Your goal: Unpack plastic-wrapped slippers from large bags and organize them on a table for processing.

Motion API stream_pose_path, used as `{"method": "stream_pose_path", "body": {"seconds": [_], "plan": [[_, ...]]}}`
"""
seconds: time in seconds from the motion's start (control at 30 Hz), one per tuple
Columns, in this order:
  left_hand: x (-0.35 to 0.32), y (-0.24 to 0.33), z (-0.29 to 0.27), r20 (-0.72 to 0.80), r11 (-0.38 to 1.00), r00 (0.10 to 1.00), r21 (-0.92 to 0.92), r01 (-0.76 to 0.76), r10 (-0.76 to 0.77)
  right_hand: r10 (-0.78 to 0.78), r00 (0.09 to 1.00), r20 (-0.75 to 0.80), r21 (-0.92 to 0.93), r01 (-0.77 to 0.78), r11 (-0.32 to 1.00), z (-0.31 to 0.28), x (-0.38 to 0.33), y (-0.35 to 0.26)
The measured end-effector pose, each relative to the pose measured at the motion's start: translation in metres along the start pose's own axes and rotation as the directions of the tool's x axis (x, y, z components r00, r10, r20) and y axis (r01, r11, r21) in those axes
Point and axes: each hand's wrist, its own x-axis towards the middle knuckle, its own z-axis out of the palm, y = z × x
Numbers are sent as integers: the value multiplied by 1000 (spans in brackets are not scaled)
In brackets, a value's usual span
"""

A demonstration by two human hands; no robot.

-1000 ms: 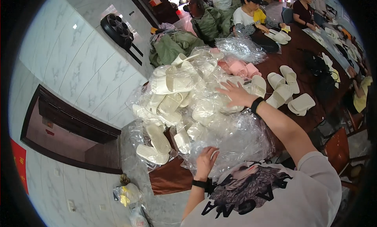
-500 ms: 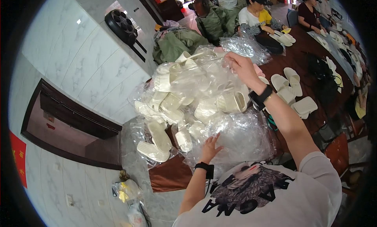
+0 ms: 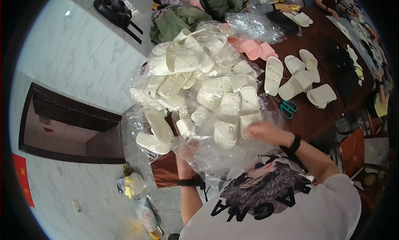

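A pair of cream slide slippers (image 3: 227, 121) lies toes away from me at the near side of the heap. My right hand (image 3: 268, 132) is at the heel of the right one, its fingers smeared by motion. Clear plastic film (image 3: 216, 155) spreads across the near edge, below the pair. My left hand (image 3: 188, 152) is at the left end of this film, partly behind it, and its fingers are hard to make out. Beyond is a large heap of cream slippers in clear bags (image 3: 178, 63).
On the dark red table (image 3: 309, 119) to the right lie loose cream slippers (image 3: 295, 85), teal-handled scissors (image 3: 288, 109) and pink slippers (image 3: 251, 49). Green sacks (image 3: 181, 22) stand behind the heap. Co-workers sit at the far side. A wooden chair (image 3: 352, 152) is at the right.
My right hand has come down from the back of the heap to the near slippers. My left hand has shifted left. The cream pair now shows uncovered, and the view has tilted downward.
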Motion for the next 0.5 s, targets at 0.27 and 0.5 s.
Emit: {"method": "stream_pose_path", "body": {"seconds": [0.27,0.5], "plan": [[-51,75,44,-199,822,851,434,-368,486,122,836,-535,-135,-227,965,-40,52,120],[-44,2,22,169,225,918,939,-261,358,272,935,-229,15,-276,961,-31,121,119]]}}
